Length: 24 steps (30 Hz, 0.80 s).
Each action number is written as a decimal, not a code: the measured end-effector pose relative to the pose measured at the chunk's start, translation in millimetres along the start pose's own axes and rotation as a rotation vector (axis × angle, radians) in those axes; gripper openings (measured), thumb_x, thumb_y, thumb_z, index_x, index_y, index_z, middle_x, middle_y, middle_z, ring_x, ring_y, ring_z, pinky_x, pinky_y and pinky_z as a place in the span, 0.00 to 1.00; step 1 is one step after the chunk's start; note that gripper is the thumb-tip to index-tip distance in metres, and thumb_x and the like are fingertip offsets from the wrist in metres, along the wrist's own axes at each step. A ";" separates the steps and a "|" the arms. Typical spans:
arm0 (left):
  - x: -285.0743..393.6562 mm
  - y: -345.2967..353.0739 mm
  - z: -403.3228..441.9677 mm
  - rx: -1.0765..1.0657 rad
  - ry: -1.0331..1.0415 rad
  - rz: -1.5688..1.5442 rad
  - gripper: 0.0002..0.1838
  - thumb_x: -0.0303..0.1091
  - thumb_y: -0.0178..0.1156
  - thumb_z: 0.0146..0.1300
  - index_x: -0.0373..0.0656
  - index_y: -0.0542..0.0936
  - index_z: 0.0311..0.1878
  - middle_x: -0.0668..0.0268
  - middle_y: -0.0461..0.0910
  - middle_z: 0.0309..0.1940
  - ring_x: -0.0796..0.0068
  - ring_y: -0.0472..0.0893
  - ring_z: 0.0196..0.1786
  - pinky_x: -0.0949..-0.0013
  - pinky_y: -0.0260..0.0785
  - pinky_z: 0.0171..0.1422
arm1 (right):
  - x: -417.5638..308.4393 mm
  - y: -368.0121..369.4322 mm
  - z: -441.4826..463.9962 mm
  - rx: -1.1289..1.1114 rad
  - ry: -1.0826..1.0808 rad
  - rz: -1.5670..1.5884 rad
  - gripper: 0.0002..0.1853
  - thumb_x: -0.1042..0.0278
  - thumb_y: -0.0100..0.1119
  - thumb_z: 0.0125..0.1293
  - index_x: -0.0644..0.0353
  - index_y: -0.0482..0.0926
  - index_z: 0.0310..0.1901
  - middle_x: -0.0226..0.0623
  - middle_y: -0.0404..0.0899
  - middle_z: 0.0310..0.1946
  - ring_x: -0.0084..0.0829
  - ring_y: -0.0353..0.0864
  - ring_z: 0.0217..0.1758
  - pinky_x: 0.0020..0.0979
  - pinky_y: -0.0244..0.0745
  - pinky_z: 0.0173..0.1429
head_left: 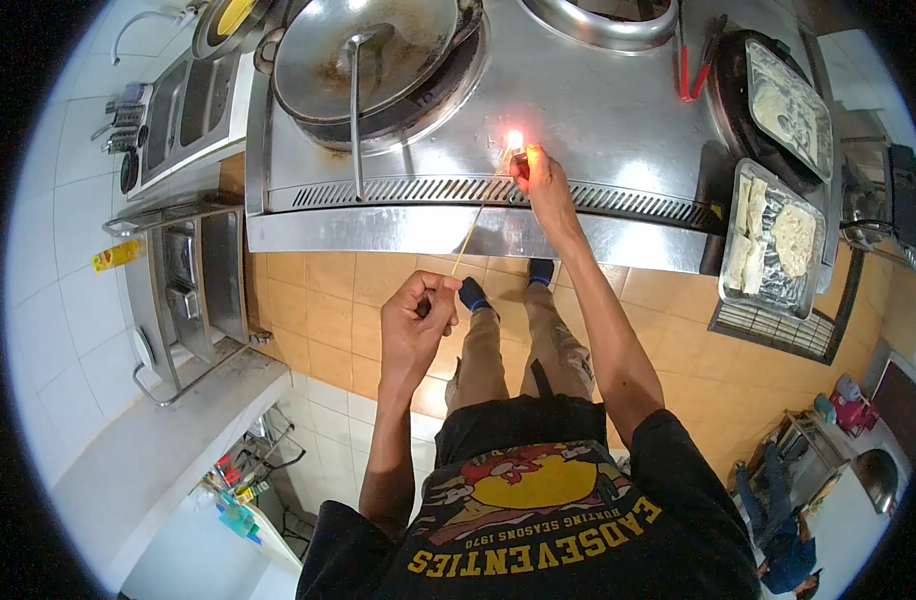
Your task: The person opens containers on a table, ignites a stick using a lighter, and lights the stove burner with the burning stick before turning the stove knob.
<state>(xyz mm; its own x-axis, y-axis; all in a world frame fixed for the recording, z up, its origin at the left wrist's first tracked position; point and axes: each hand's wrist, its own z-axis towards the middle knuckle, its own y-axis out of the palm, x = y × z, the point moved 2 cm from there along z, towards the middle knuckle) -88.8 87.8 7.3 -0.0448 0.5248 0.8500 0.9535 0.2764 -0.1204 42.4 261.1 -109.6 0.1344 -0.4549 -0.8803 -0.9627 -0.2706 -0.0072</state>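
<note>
Pinched in the fingertips of my left hand (418, 318) is a long, thin yellowish stick (469, 236), slanting up over the stove's front edge. My right hand (548, 195) is closed around a small red lighter (521, 163). A bright flame (515, 138) glows at the lighter's top, just above the steel stove top (598, 110). The stick's far end is beside the flame; glare hides whether the two touch. A large wok (318, 70) with a long-handled metal ladle (356, 120) in it sits to the left of my right hand.
A steel burner ring (618, 35) lies at the back, with red-handled tongs (686, 75) beside it. Metal trays (770, 305) of pale dough stand at the right. A sink (206, 100) is at the left. Another person (786, 545) is at lower right.
</note>
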 end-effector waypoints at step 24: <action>3.1 1.3 0.0 -0.009 0.028 0.025 0.08 0.31 0.52 0.71 0.37 0.77 0.41 0.73 0.71 0.20 0.87 0.68 0.23 0.80 0.60 0.26 | -3.5 -5.3 -0.1 0.004 -0.088 -0.187 0.25 0.54 0.32 0.73 0.68 0.73 0.34 0.42 0.77 0.27 0.35 0.75 0.28 0.36 0.70 0.40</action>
<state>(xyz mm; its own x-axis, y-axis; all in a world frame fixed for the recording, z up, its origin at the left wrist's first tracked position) -87.7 89.8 9.9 -0.0131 0.5084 0.8610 0.9568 0.2566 -0.1369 47.0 264.0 -106.5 0.2902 -0.3213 -0.9014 -0.9239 -0.3397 -0.1763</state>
